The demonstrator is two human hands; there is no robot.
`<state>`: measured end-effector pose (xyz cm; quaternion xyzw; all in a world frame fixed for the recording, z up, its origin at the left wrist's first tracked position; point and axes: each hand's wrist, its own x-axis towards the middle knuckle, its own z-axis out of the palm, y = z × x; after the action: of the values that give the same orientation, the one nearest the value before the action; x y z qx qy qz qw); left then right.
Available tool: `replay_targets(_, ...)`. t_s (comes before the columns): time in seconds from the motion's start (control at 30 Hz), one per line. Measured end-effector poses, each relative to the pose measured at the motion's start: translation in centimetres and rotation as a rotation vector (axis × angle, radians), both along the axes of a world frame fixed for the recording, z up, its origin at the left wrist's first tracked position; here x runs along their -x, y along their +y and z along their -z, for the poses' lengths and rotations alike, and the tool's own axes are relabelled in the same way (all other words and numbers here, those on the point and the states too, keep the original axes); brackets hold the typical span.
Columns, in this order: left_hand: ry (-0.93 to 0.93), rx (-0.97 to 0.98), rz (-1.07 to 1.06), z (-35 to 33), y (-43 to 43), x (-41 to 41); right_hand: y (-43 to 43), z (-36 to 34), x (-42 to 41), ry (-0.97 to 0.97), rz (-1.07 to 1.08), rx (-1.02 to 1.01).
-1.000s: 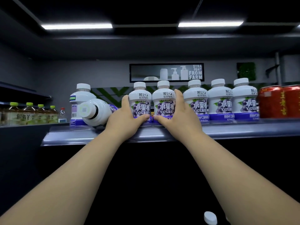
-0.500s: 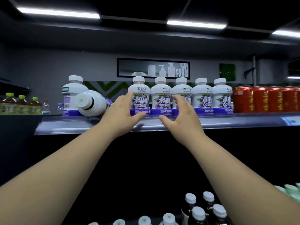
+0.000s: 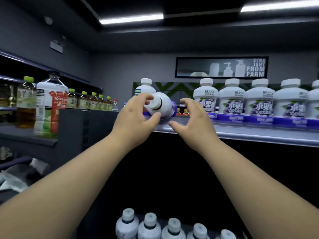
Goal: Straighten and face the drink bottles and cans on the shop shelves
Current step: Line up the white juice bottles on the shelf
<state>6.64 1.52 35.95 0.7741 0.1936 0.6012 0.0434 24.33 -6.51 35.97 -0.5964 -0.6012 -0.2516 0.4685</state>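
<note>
One toppled bottle lies on the shelf, cap toward you, left of the upright row. You have moved off that row, now faced. Your left hand curls round the cap end; your right hand is spread just beside it, apparently not touching. Likely next step: stand it up, label forward.

left forearm, right forearm bare to frame edge; left grip, right grip bare.

A tipped bottle is laid on the shelf between the left hand and right hand. A row of bottles is stood to its right.
</note>
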Motion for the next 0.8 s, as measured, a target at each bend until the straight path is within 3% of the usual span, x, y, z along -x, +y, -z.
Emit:
replay_targets(0.17,0.019,0.080,-0.020,-0.9,3.4,1.4,3.6,-2.9,0.5,-0.059,0.050,0.063)
replay_targets(0.33,0.033,0.120,0.024,-1.8,6.2,0.5,6.0,-4.6,1.3,-0.026,-0.091,0.184)
replay_targets(0.43,0.004,0.148,0.074,-2.0,7.4,-0.1,6.9,-4.3,1.4,-0.009,-0.126,0.141)
replay_targets(0.5,0.002,0.166,0.075,-2.2,8.3,-0.5,7.3,-4.8,1.2,0.057,-0.129,0.076)
replay_targets(0.6,-0.014,0.199,0.047,-3.0,9.6,-1.3,8.2,-6.6,0.8,0.303,-0.093,-0.032)
replay_targets(0.67,-0.036,0.243,0.039,-3.9,10.3,-1.9,8.6,-7.2,0.5,0.428,-0.027,0.007)
replay_targets(0.8,0.012,0.324,-0.031,-4.2,11.2,-3.2,8.8,-5.8,0.4,0.331,0.081,0.184)
